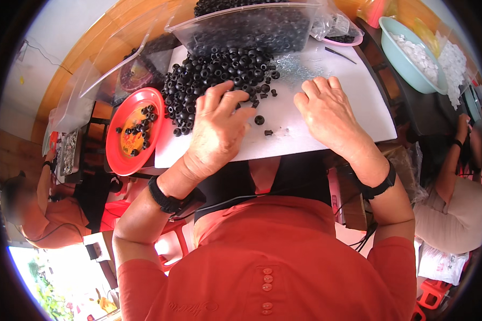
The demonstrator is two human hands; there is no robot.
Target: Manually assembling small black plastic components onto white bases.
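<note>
Red cloth shirt [268,241] is closest. The bare left hand [219,120], fingers bent, is by the pile of round black beads [214,69] on the flat white board [369,109]; the bare right hand [328,112] curls well apart (can't tell if either holds anything).

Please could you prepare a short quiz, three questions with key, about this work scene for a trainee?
1. Which hand is nearer to the heap of small round black pieces?
2. True or false: the shallow round red dish holds only white pieces.
3. Fill in: the pale turquoise round basin holds ____ pieces.

Key: 1. The left hand. 2. False; small black pieces lie in the dish. 3. White.
</note>
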